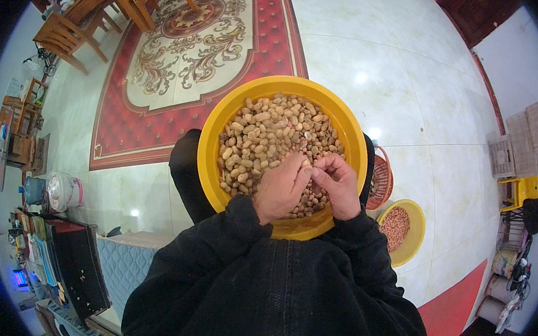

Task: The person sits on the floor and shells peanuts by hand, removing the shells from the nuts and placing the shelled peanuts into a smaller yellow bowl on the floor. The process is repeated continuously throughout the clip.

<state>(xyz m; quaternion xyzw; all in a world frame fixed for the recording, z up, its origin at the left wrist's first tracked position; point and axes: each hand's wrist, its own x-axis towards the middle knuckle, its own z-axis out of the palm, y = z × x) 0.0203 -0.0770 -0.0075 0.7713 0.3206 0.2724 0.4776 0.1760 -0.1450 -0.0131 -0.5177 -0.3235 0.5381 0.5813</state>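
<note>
A large yellow plastic basin (208, 172) rests on my lap, filled with unshelled peanuts (258, 129). Loose pink kernels and broken shells show among them, mostly right of the middle. Over the near part of the basin, my left hand (282, 185) pinches a peanut (306, 163) between thumb and forefinger. The fingertips of my right hand (342, 185) meet the left ones at that peanut, pinched on its right side. Its far end is hidden by the fingers.
Beside my right knee stand a red plastic basket (381, 181) and a smaller yellow basin (413, 243) of shelled kernels (393, 227). A red patterned rug (269, 40), wooden chairs (66, 38) and a blue quilted cover (124, 265) lie farther off. Crates (502, 155) line the right wall.
</note>
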